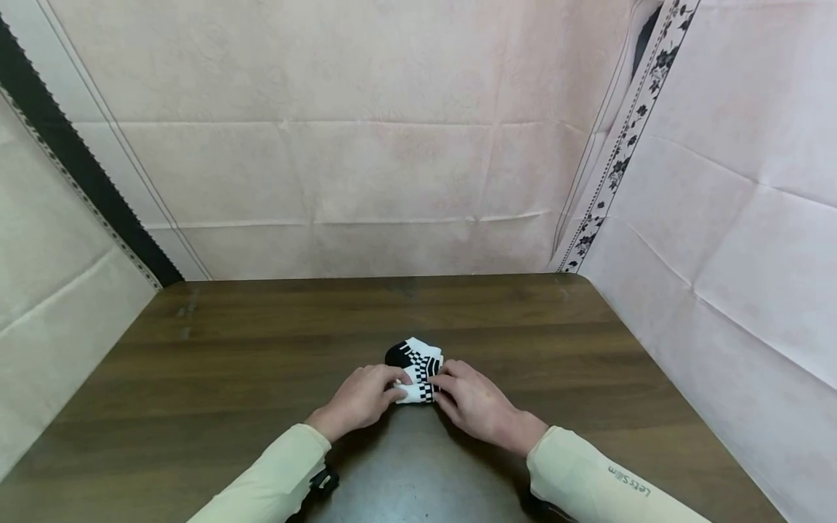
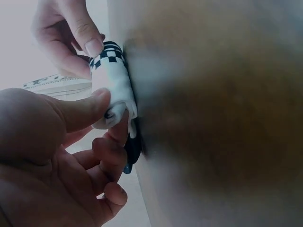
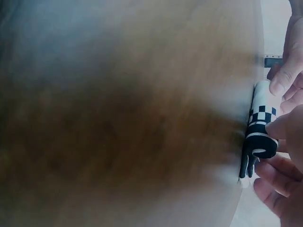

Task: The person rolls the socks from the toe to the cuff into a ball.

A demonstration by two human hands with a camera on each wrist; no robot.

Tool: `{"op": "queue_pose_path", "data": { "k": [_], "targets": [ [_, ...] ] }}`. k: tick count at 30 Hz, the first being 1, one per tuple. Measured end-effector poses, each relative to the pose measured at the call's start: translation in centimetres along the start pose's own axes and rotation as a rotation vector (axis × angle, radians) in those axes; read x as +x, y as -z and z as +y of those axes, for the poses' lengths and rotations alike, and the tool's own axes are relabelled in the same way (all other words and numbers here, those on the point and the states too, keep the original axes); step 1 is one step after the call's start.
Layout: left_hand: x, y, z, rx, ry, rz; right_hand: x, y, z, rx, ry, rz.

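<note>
Black-and-white checkered socks (image 1: 421, 357) lie on the wooden table, their near end rolled into a small cylinder. My left hand (image 1: 366, 398) pinches the white end of the roll, thumb on top and fingers tucked at its open side. At the other end my right hand (image 1: 480, 403) grips the black striped part between thumb and fingers. The left wrist view shows the white spiral end of the roll (image 2: 113, 85) beside my left thumb. In the right wrist view, black layers of the socks (image 3: 258, 144) curl under my right thumb, with flat layers beneath.
The brown wooden table (image 1: 275, 327) runs back to a pale cloth wall (image 1: 366, 174). Cloth also hangs along the left and right sides, with a floral strip (image 1: 615, 171) at the right corner. A greyish worn patch (image 1: 418, 472) marks the near table surface.
</note>
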State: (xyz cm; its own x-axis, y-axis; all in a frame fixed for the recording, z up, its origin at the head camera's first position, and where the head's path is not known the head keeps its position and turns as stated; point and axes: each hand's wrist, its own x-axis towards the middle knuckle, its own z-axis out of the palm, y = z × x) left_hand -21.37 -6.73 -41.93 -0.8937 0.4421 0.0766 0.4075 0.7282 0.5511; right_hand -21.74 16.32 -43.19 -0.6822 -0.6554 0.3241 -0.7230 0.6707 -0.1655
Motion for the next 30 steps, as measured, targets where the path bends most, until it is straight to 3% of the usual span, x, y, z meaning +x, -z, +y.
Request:
{"op": "queue_pose_path", "data": {
  "k": [6, 15, 30],
  "targets": [
    [0.04, 0.04, 0.13, 0.000, 0.020, -0.020, 0.09, -0.07, 0.00, 0.009, 0.039, 0.036],
    [0.35, 0.04, 0.28, -0.027, 0.063, -0.045, 0.18, -0.02, 0.12, -0.006, 0.039, 0.011],
    [0.32, -0.16, 0.67, -0.073, 0.087, 0.047, 0.47, 0.00, 0.22, -0.019, 0.046, -0.036]
  ]
}}
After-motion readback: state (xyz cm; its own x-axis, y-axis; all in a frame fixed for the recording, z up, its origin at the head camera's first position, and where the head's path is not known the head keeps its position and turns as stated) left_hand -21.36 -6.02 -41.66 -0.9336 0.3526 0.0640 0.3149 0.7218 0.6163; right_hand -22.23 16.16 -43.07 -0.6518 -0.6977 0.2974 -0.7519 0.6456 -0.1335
